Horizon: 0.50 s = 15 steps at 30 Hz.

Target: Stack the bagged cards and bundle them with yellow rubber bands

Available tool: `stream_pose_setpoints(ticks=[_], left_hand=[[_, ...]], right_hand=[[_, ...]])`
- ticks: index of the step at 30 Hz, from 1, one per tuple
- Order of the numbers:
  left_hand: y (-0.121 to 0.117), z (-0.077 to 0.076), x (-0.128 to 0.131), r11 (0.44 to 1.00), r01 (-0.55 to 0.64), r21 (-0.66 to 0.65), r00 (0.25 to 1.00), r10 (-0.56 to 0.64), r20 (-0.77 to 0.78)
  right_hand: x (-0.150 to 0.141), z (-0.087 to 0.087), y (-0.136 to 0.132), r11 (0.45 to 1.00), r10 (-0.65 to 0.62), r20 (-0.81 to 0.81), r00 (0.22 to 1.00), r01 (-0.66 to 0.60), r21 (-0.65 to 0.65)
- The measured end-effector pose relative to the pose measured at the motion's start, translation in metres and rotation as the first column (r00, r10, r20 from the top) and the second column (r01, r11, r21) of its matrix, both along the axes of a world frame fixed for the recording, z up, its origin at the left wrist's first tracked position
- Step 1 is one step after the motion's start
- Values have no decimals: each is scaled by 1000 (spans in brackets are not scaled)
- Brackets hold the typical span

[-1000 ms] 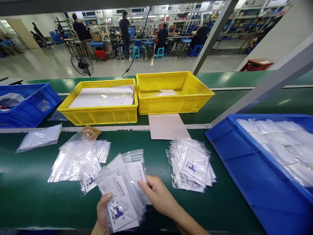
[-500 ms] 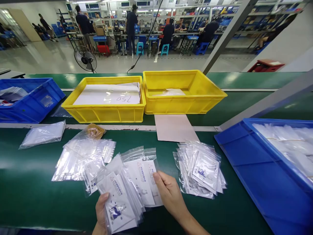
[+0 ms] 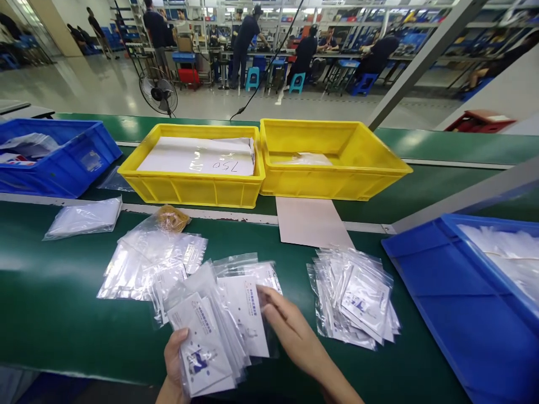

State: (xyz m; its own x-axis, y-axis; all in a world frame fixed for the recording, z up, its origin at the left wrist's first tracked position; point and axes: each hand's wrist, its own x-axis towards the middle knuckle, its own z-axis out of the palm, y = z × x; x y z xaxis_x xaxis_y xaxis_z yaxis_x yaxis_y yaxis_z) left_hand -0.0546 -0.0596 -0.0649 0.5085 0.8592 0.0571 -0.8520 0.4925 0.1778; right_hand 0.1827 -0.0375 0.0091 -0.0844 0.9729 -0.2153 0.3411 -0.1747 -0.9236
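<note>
My left hand (image 3: 174,359) is closed round the lower left of a fanned stack of clear zip bags with printed leaflets (image 3: 206,342). At the right side of the fan, my right hand (image 3: 290,328) has its thumb and fingers on the edge of a bagged leaflet (image 3: 246,314); its fingertips are partly hidden behind it. To the right lies a loose pile of similar bagged leaflets (image 3: 357,297). Left of the fan are flat clear bags (image 3: 138,264), with a bag of yellowish rubber bands (image 3: 172,217) on their far end.
Two yellow bins (image 3: 193,191) (image 3: 328,182) stand side by side beyond the green table (image 3: 63,336). A blue bin (image 3: 455,292) is tilted at the right, another blue bin (image 3: 92,163) at far left. A cardboard sheet (image 3: 311,221) and a plastic packet (image 3: 84,219) lie between.
My right fingers have shifted slightly up and left along the fan; the rightmost bagged leaflet now sits further behind the others. The view has turned slightly left.
</note>
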Motion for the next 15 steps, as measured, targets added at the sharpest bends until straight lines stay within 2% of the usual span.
stream_pose_setpoints(ticks=[2, 6, 8, 10, 11, 12, 14, 15], left_hand=[[-4, -7, 0, 999, -11, -46, 1000, 10, -21], [-9, -15, -2, 994, -50, -93, 997, 44, -67], [-11, -17, -3, 990, -60, -129, 995, 48, -88], [-12, -20, -2, 984, -39, -175, 994, 20, -109], [-12, -20, -1, 980, -26, -197, 993, 1, -121], [-13, -21, 0, 976, -19, -215, 991, -10, -135], [-13, -21, 3, 969, -29, -246, 985, -14, -172], [-13, -20, 5, 966, -36, -256, 981, -14, -191]], right_hand=[[-5, 6, -3, 997, 68, -113, 991, -71, -28], [11, 1, 5, 995, -41, -236, 971, 18, -100], [21, -6, 9, 989, -132, -118, 984, 123, -80], [22, -8, 8, 975, -224, 67, 972, 224, 9], [19, -7, 5, 977, -211, 114, 971, 207, 43], [14, -3, 2, 990, -139, 115, 984, 134, 51], [2, 6, -6, 997, 67, 27, 997, -68, 34], [-2, 11, -8, 992, 127, -21, 992, -127, 29]])
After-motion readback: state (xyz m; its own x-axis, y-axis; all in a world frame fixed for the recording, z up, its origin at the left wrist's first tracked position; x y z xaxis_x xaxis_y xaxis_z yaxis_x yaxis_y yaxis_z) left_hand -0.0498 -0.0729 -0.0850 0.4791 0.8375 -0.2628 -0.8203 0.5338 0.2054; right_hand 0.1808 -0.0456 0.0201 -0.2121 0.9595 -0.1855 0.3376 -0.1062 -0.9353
